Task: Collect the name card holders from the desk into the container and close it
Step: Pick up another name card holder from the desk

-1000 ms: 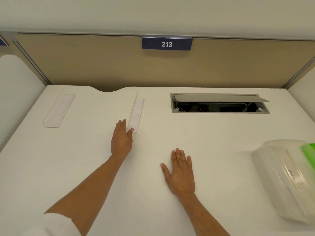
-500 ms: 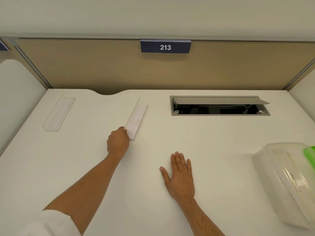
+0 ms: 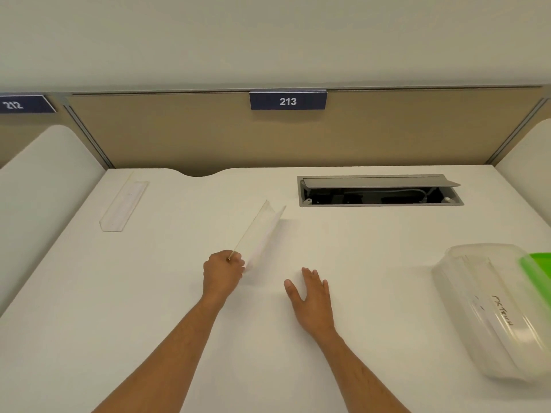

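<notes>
My left hand (image 3: 223, 271) grips the near end of a clear acrylic name card holder (image 3: 264, 232) and holds it lifted off the white desk (image 3: 149, 308), its far end tilted up toward the back. A second clear name card holder (image 3: 123, 205) lies flat at the desk's back left. My right hand (image 3: 311, 296) rests flat on the desk with fingers spread, holding nothing. The translucent plastic container (image 3: 492, 308) sits at the right edge, with a green lid part (image 3: 536, 271) showing beside it.
An open cable tray (image 3: 378, 193) with a raised grey flap is set into the desk at the back right. A beige partition with a "213" sign (image 3: 288, 100) stands behind. White side dividers (image 3: 41, 186) flank the desk.
My left hand closed on the near end of the middle holder, pulled it nearer and lifted it off the desk. My right hand stayed flat on the desk.
</notes>
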